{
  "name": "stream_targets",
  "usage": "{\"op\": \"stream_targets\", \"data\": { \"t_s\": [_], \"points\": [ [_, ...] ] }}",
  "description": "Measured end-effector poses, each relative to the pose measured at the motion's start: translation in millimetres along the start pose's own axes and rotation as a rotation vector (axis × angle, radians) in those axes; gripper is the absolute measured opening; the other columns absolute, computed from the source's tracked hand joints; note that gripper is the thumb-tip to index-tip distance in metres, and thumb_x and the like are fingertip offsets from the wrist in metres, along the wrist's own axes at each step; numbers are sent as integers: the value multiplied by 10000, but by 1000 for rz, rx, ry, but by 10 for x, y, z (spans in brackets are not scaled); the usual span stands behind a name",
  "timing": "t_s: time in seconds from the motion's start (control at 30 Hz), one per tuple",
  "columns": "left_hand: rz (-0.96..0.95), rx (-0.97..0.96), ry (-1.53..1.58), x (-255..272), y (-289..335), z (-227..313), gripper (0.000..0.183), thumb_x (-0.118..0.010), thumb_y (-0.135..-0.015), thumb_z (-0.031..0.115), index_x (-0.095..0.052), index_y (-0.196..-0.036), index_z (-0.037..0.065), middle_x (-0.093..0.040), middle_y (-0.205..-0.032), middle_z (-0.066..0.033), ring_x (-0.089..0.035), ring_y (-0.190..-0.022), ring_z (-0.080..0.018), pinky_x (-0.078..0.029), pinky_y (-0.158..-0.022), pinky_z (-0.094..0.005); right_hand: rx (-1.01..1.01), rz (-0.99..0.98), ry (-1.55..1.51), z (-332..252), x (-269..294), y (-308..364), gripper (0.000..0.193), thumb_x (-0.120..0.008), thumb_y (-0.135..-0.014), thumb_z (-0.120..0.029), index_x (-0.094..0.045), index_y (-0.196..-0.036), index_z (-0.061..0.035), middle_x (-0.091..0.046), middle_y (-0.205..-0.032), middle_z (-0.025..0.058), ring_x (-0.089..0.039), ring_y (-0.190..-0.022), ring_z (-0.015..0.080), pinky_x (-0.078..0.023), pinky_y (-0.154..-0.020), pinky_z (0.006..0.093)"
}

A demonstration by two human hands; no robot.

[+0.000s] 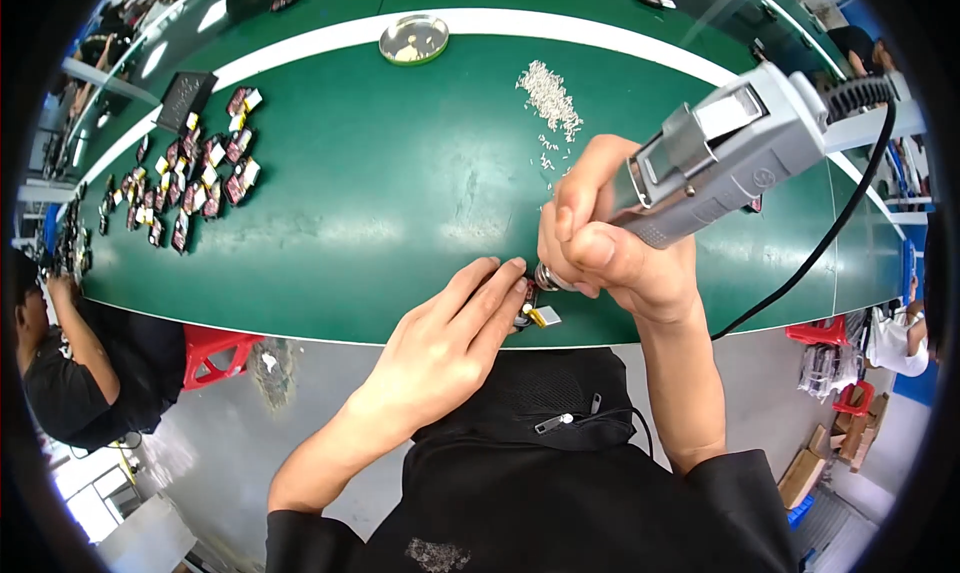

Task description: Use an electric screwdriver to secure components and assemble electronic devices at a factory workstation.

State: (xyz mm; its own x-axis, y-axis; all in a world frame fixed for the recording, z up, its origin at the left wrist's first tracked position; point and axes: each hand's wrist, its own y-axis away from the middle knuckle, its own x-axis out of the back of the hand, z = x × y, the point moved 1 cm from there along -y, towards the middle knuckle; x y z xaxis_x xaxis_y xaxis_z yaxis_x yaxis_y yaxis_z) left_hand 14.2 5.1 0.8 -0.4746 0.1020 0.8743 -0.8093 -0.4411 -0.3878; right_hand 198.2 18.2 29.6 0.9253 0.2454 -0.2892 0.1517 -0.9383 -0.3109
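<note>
My right hand (625, 238) is wrapped around a grey electric screwdriver (735, 153), whose black cable (850, 223) runs off its back end and curves down beside my forearm. Its metal tip (546, 277) points down at a small black device (527, 298) by the table's near edge. A white and yellow battery-like piece (545, 317) sticks out of the device toward me. My left hand (448, 333) holds that device against the table, fingers close together and laid over its left side. Fingers and screwdriver hide most of the device.
Many similar devices (185, 173) lie scattered on the green table (390, 173) at left, beside a black box (186, 101). Ahead are a pile of tiny whitish pieces (550, 95) and a round dish (413, 41). Another person (75, 363) sits at far left, near a red stool (220, 351).
</note>
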Motion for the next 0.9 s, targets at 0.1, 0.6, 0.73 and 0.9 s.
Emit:
{"op": "stream_targets", "data": {
  "t_s": [0.1, 0.6, 0.73, 0.9],
  "points": [
    [-75, 169, -38, 209, 46, -174, 404, -686, -677, 26, -610, -1070, -31, -595, -1158, -129, -579, -1030, -285, -514, -844, -363, 134, 12, -148, -199, 212, 181, 270, -626, -892, -283, -475, -944, -66, -372, -509, -35, -336, -384, 73, -313, -417, 232],
    [74, 121, -274, -297, -1369, -966, 119, -651, -796, 47, -613, -902, 8, -565, -903, -84, -577, -849, -258, -496, -707, -368, 94, 697, -663, -142, 622, 1182, 162, -459, -970, -214, -418, -871, -93, -332, -509, -44, -332, -392, 58, -347, -444, 236],
    [-26, 1, -423, -318, -1421, -1029, 68, -643, -790, 34, -586, -821, 16, -552, -853, -75, -573, -795, -253, -494, -679, -369, 123, 630, -654, -117, 637, 1196, 169, -457, -970, -223, -403, -871, -97, -339, -503, -39, -343, -387, 64, -350, -437, 245],
    [118, 75, -187, -252, -1385, -1074, 118, -639, -767, -39, -552, -837, -1, -558, -822, -102, -564, -764, -284, -466, -670, -379, 103, 620, -659, -116, 670, 1227, 162, -464, -959, -231, -416, -886, -94, -342, -499, -28, -338, -390, 87, -362, -452, 270]
  ]
}}
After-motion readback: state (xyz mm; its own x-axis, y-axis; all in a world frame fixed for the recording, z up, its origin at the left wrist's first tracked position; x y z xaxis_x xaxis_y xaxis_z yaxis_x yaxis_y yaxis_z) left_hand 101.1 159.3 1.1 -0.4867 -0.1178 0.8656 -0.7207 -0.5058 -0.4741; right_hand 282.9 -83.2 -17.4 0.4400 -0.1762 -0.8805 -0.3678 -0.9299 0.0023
